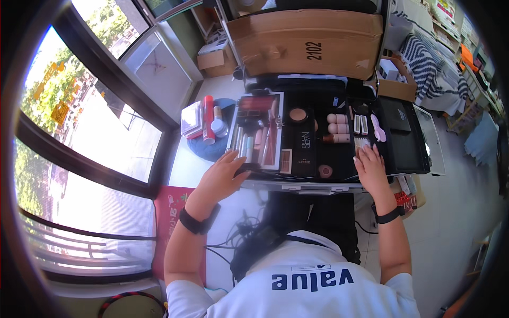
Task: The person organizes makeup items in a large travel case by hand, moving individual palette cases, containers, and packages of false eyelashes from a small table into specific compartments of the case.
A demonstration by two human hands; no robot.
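Note:
An open black makeup case (339, 177) with silver edges lies before me. My left hand (225, 172), fingers stretched out, rests at the near left corner of its clear-lidded tray (281, 135), which holds tubes and brushes. My right hand (373, 168) reaches into the right-hand compartment. Its fingers are extended, their tips at a small pale item (362, 143) they partly cover; I cannot tell its kind. Beyond them lie a lilac-handled tool (378, 128) and small white boxes (360, 124). Between my hands are pink-capped bottles (338, 128), a round compact (298, 114) and a small palette (286, 161).
Left of the case, a round blue stool (204, 150) carries a red can (208, 119), a white-lidded jar (218, 126) and stacked clear boxes (192, 120). A large cardboard sheet (305, 45) stands behind the case. An open carton (400, 79) stands at the back right. Dark cables (246, 228) lie below.

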